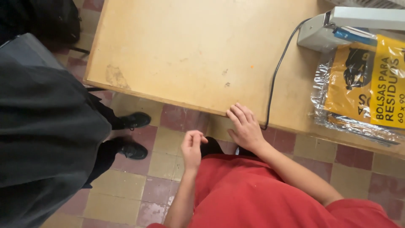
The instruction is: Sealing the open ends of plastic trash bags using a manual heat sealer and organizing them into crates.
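My right hand (245,126) rests on the near edge of a worn tan wooden table (190,50), fingers laid over the rim, holding nothing. My left hand (192,147) hangs in the air below the table edge, over the tiled floor, with its fingers loosely curled and nothing visible in them. I wear a red top (253,194). A black cable (276,71) runs across the table just right of my right hand and drops over the edge.
A grey machine (337,27) stands at the table's back right, with a yellow packet in clear plastic (367,84) in front of it. Another person in dark grey clothes (42,126) and black shoes (133,135) stands at the left on the chequered floor.
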